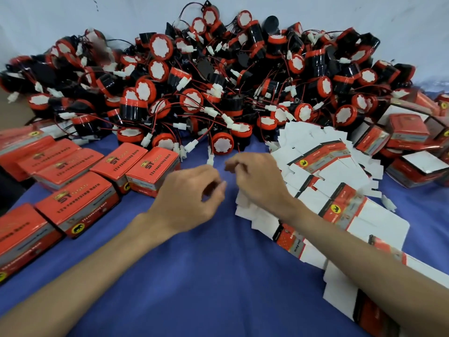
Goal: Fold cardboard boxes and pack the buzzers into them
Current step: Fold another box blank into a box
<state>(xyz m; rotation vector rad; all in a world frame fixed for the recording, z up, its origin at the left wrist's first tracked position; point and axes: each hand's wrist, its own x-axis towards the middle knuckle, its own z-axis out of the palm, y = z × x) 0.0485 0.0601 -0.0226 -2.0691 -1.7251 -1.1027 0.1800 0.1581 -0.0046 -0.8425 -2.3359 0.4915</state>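
Observation:
A big heap of red-and-black buzzers (218,76) with white connectors fills the back of the blue cloth. One buzzer (222,143) lies at the heap's front edge, its white connector (210,159) hanging just above my left hand (192,195). That hand hovers over the cloth with its fingers loosely curled and nothing in them. My right hand (257,181) is beside it, fingers curled at the end of a thin red wire; whether it pinches the wire is unclear. Flat unfolded box blanks (323,166) lie fanned out under and to the right of my right forearm.
Several closed red boxes (75,205) stand in rows at the left on the blue cloth (206,276). More folded boxes (408,135) are piled at the right edge. A pale wall stands behind the heap.

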